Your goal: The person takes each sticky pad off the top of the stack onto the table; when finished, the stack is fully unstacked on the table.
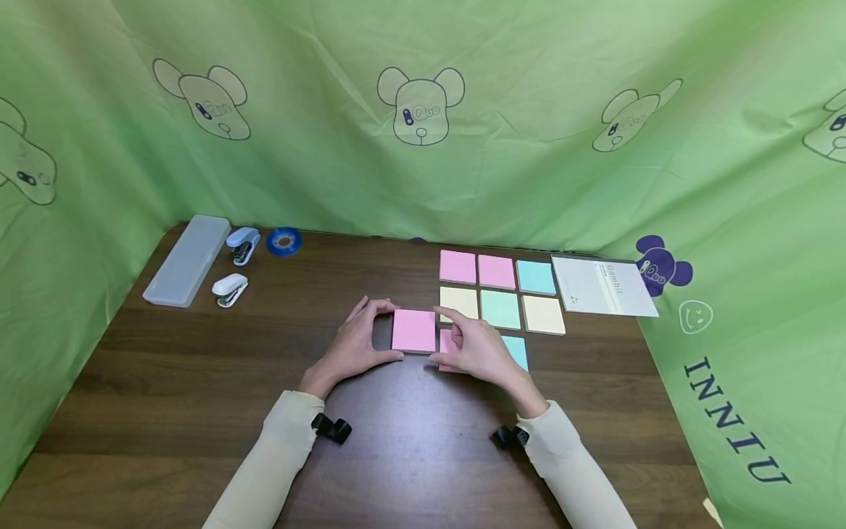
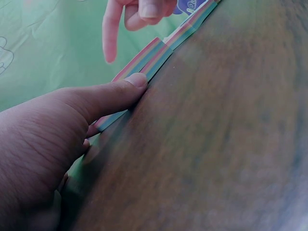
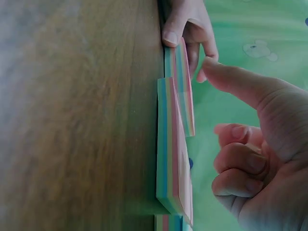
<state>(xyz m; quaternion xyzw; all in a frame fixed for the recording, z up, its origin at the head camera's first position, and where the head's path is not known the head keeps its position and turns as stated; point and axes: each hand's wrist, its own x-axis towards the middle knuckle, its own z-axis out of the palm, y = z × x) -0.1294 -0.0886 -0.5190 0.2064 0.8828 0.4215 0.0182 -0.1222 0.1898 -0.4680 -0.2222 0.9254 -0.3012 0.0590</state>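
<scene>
My left hand (image 1: pixel 357 339) grips a pink-topped sticky note pad (image 1: pixel 413 330), its thumb at the near edge and its fingers at the far edge. Striped pink, yellow and blue sides show beside the left thumb (image 2: pixel 132 83) in the left wrist view. To the right, my right hand (image 1: pixel 479 349) hovers with index finger and thumb spread apart, nothing held between them. Its other fingers (image 3: pixel 240 163) are bent in the right wrist view. Beneath this hand lies another pink pad (image 1: pixel 447 344), partly covered, with a turquoise pad (image 1: pixel 515 353) beside it, also partly hidden.
Rows of pink, cream, mint (image 1: pixel 500 309) and turquoise pads lie behind the right hand. A white notepad (image 1: pixel 604 285) sits at the back right. Far left are a translucent case (image 1: pixel 187 261), a blue stapler (image 1: pixel 243 245), a white stapler (image 1: pixel 230 289) and a blue tape roll (image 1: pixel 283 241).
</scene>
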